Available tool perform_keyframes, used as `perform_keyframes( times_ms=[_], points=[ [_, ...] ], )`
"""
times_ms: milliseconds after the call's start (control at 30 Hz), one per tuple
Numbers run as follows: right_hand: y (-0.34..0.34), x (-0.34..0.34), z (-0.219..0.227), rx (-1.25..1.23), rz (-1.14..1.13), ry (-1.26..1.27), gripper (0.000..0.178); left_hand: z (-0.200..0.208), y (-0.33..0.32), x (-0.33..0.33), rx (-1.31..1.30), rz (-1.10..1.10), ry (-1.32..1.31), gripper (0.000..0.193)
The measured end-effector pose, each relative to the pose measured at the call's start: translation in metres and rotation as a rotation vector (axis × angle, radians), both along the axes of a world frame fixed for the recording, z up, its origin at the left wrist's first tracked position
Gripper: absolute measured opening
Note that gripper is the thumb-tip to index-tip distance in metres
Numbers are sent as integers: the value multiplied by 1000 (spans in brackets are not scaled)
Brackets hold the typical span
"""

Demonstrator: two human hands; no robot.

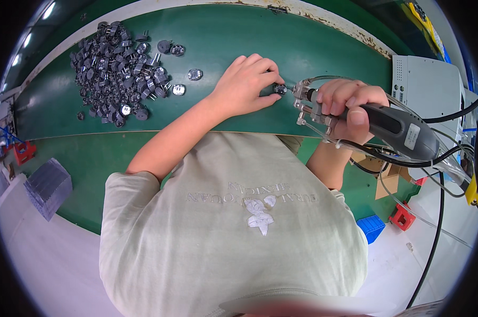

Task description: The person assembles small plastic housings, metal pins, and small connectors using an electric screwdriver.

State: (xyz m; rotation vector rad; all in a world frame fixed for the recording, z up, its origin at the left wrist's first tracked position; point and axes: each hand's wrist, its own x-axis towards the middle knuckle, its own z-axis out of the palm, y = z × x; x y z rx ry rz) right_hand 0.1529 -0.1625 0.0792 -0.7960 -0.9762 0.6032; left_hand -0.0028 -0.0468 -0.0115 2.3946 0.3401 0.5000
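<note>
Between the thumb and fingers of my left hand point(248, 84) is a small black plug-like part point(280, 89), held low over the green table. My right hand point(350, 103) is wrapped round a dark grey powered hand tool point(400, 129) with a metal head, thin tubes and a cable. The tool's tip point(296, 91) points left at the small part, very near it or touching; I cannot tell which. A big heap of similar black parts point(115, 68) with metal pins lies to the left, and a few single ones point(195, 74) lie between the heap and my left hand.
A light grey machine box point(424, 84) stands at the table's right end, with black cables point(453, 112) running from it. Below on the right are a cardboard box point(389, 179), a blue bin point(371, 228) and a red stool point(403, 215). Grey stacked sheets point(48, 187) stand lower left.
</note>
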Motion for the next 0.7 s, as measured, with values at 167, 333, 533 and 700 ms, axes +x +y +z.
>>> perform_keyframes(
  times_ms=[167,333,533,700],
  points=[
    [2,2,-2,17,1,-13,31,-4,0,0,16,6,-40,26],
    [2,2,-2,24,8,-6,30,-4,1,0,14,1,-47,26],
    [2,1,1,32,32,-10,29,-3,1,-1,4,0,-44,27],
    [3,0,-2,37,16,-18,30,-3,0,-1,2,1,-36,27]
  ],
)
